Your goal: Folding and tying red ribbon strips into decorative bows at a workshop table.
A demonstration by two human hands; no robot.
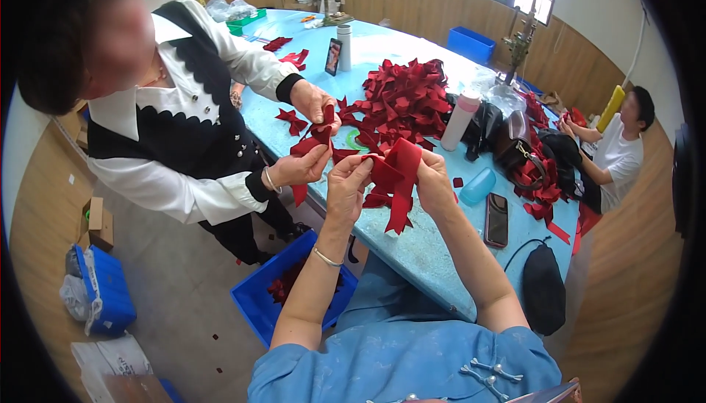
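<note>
A wide red ribbon (403, 175) is stretched between my two hands above the near edge of the table, looped at the top with a notched tail hanging down. My left hand (348, 186) pinches its left part. At its right edge, my right hand (435, 182) is closed on the loop. Just beyond lies a big heap of red ribbon bows (404, 98). To my left, a co-worker's hands (312, 134) hold another red ribbon piece (312, 142). A green ring-shaped item (357, 139), perhaps a tape roll, lies beside the heap, partly covered.
On the blue-topped table (397, 256) stand a white and pink bottle (461, 120), a phone (497, 219), a teal case (478, 186), a brown handbag (512, 142) and a black pouch (544, 289). A blue bin (250, 293) with red pieces sits by my left arm. Another person (621, 145) sits far right.
</note>
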